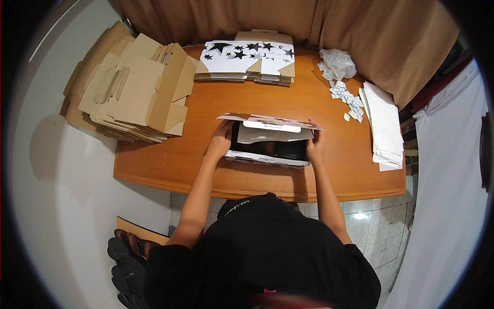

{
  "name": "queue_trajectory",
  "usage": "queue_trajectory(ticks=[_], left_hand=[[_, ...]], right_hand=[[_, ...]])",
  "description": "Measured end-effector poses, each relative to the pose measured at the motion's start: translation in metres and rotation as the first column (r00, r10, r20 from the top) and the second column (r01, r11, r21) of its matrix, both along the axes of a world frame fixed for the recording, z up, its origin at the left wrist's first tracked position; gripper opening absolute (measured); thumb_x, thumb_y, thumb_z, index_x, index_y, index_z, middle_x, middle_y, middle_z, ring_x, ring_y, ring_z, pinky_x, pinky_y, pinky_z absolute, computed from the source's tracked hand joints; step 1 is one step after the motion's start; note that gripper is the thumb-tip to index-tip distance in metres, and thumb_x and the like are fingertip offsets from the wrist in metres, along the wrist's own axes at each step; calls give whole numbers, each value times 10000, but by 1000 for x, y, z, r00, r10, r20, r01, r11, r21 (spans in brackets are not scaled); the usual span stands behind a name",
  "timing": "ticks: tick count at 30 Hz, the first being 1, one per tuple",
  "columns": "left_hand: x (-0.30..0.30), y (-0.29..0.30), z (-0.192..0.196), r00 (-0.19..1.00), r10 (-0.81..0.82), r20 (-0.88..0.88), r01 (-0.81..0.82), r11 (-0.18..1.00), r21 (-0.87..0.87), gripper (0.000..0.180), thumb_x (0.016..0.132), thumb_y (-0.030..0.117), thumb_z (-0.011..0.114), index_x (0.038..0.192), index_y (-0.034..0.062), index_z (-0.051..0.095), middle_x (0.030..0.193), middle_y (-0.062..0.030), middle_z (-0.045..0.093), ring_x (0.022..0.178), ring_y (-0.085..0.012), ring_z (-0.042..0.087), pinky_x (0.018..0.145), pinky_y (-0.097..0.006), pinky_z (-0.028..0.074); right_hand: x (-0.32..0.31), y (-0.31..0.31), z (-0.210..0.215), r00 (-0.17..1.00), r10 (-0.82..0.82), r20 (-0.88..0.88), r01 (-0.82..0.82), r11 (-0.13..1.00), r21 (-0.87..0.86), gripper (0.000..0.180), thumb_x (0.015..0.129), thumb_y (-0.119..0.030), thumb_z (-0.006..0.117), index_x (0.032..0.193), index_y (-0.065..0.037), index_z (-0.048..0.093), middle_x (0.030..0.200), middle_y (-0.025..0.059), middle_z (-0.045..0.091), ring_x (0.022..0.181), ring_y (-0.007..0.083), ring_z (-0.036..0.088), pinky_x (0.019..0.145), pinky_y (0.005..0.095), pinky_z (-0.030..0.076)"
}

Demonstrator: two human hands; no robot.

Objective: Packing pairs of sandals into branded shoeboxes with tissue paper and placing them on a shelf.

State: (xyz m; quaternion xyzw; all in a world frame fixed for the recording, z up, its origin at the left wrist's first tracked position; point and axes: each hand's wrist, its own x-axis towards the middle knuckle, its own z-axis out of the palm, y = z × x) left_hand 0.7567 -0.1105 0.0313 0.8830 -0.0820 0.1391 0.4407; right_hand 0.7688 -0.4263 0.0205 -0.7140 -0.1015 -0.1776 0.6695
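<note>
A white shoe box [267, 160] stands on the wooden table before me, its lid [231, 118] raised at the far side. Inside lie dark, glossy items that look like footwear [290, 150], partly covered by a sheet of white paper [267, 137]. My left hand [221, 139] grips the box at its left end, the fingers curled around the side near the lid. At the right end, my right hand [316, 146] holds the edge where lid and box meet, with fingertips up by the lid's corner. The undersides of both hands are hidden.
Flat brown cardboard boxes [123, 87] are stacked at the left. Star-printed folded boxes [247, 59] lie at the back. A clear plastic bag [338, 64], small white sachets [351, 103] and a pile of white paper [383, 126] occupy the right. Dark sandals [128, 268] stand low at the left.
</note>
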Motion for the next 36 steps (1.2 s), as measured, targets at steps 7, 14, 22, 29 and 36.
queue_trajectory(ticks=[7,14,22,29,36], left_hand=[[-6,-4,-5,980,123,-155,-182,872,-454,284,864,42,451,1127,-15,540,1163,-155,541,1074,-275,528,911,-325,404],[-45,-20,-10,979,201,36,-136,773,-620,477,855,175,523,1252,-1,328,1253,-183,415,1168,-293,410,999,-377,308],[-77,-42,-4,978,196,74,-165,937,-308,683,733,259,708,1268,37,348,1280,-187,369,1188,-321,373,1009,-404,285],[-73,-46,-6,953,302,-31,-294,892,-343,695,717,282,751,1250,44,374,1234,-167,418,1158,-305,410,974,-392,324],[-73,-44,-16,934,351,-62,-354,899,-259,695,692,331,766,1207,48,394,1166,-165,456,1116,-324,432,944,-403,343]], right_hand=[[0,-5,-5,1000,0,16,3,977,-214,356,818,68,447,1165,-10,432,1255,178,442,1288,350,332,1059,404,288],[-17,-20,0,985,165,41,-142,931,-337,585,739,-381,681,1149,-23,467,1382,212,350,1319,387,266,1049,423,261],[-29,-33,10,959,282,27,-236,846,-478,902,600,-491,709,1324,-69,377,1454,200,224,1338,367,232,1070,424,231],[-46,-16,58,977,146,-156,-213,716,-665,814,589,-459,747,1223,-6,512,1409,271,265,1292,397,308,1033,442,293],[-57,2,80,949,106,-297,-302,578,-758,807,535,-441,787,1183,-18,557,1318,326,355,1227,483,323,1019,492,292]])
